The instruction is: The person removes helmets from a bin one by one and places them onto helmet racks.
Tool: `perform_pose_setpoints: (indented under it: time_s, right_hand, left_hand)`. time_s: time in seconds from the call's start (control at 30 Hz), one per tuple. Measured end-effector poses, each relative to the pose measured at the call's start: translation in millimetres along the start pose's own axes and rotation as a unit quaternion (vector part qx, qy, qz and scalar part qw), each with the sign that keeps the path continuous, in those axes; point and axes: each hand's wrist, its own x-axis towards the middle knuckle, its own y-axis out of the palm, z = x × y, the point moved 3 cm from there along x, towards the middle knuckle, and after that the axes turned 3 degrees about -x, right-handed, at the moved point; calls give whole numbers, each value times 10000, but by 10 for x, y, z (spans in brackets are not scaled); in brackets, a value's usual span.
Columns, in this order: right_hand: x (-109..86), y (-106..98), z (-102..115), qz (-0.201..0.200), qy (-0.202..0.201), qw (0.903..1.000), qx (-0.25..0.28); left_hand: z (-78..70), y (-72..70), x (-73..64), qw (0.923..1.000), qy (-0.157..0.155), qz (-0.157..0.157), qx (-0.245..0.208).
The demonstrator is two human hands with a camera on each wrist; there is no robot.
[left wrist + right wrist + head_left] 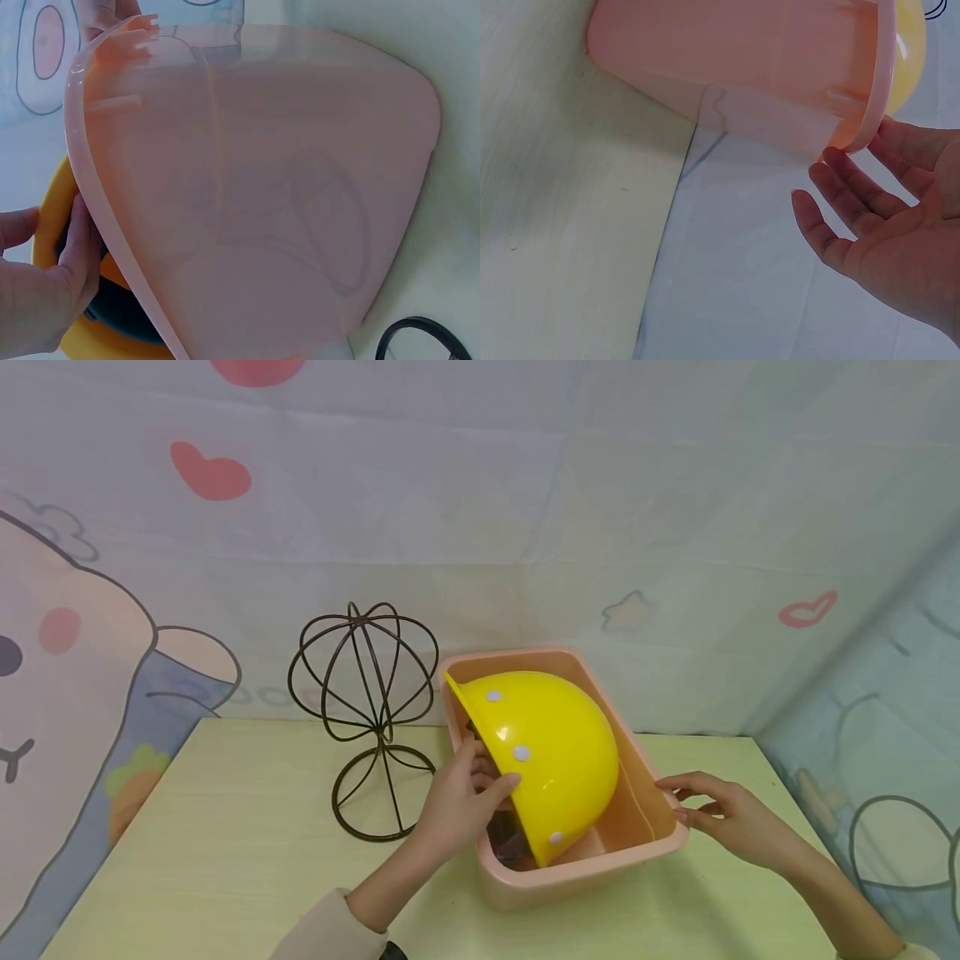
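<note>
A yellow helmet (555, 752) with pale round studs lies tilted on its side in a pink plastic bin (600, 863). My left hand (465, 802) grips the helmet's edge, thumb on the outer shell and fingers inside. In the left wrist view, a dark lining and an orange patch show within the helmet (51, 202). At the bin's right corner, my right hand (738, 827) pinches the rim between thumb and fingers; its outer fingers (817, 225) stay apart from the bin in the right wrist view. Something dark (512, 847) sits under the helmet's edge, mostly hidden.
A dark wire stand (381, 735) with a round cage top stands left of the bin on the pale wooden table (225, 860). Behind the table hangs a printed cloth (510, 510), which continues along the right side.
</note>
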Motion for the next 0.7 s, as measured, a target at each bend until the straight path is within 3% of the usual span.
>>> perform_pose_setpoints:
  time_s: [0.3,0.7]
  right_hand:
    - [0,1,13,9,-93,10000,6]
    - [0,0,5,11,-143,9999,-42]
  left_hand:
    - [-51,28,-14,9998,2,64,-187]
    - [-28,60,-20,9988,-220,150,-423]
